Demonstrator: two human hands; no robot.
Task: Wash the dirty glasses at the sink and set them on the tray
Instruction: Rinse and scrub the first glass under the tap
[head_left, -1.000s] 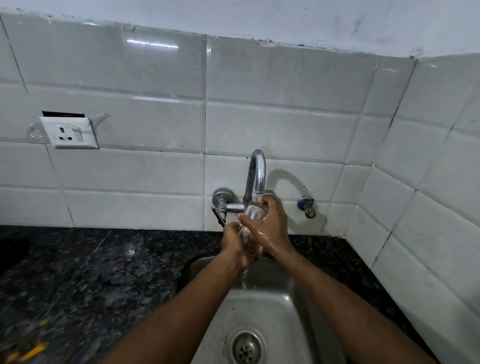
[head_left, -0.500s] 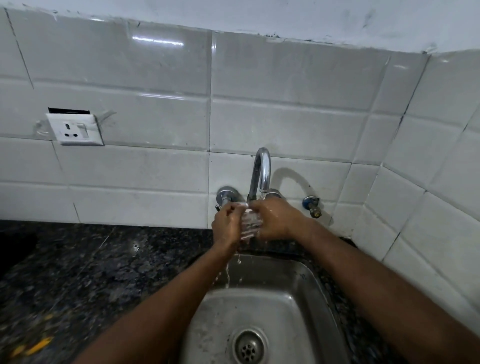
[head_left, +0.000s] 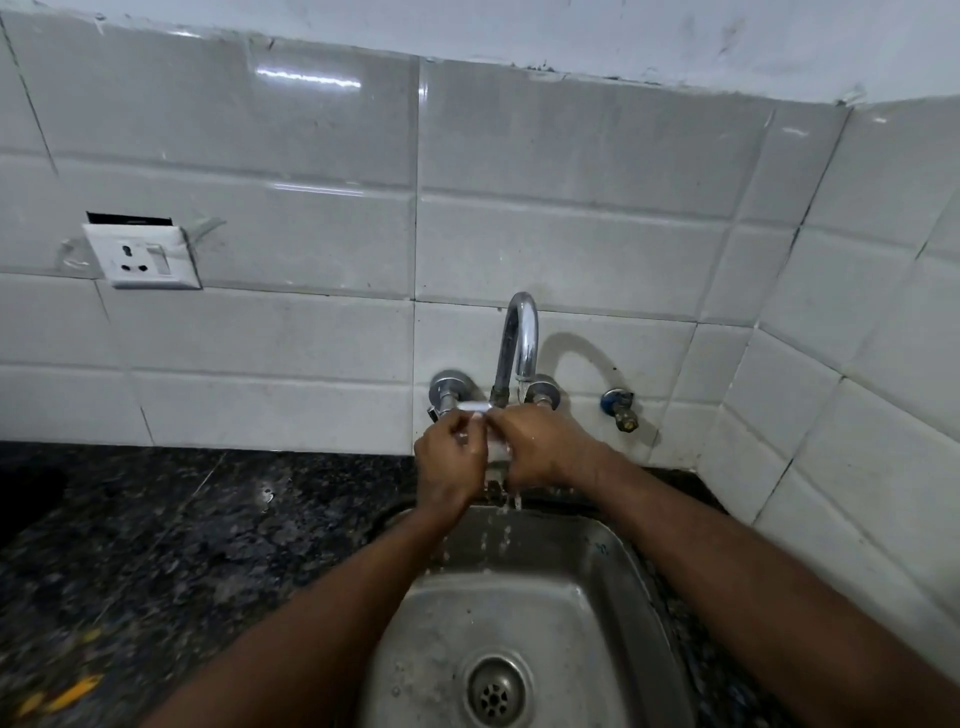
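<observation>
Glass (head_left: 491, 441) clamped between left hand (head_left: 449, 460) and right hand (head_left: 545, 447), both closed round it under the running tap (head_left: 519, 338), over the sink (head_left: 597, 571) so rinse water drains; tray unseen.

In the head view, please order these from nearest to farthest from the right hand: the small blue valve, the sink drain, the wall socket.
Measured from the right hand:
1. Small blue valve, on the wall just to its right.
2. Sink drain, below it in the steel basin.
3. Wall socket, far to the left on the tiles.
</observation>
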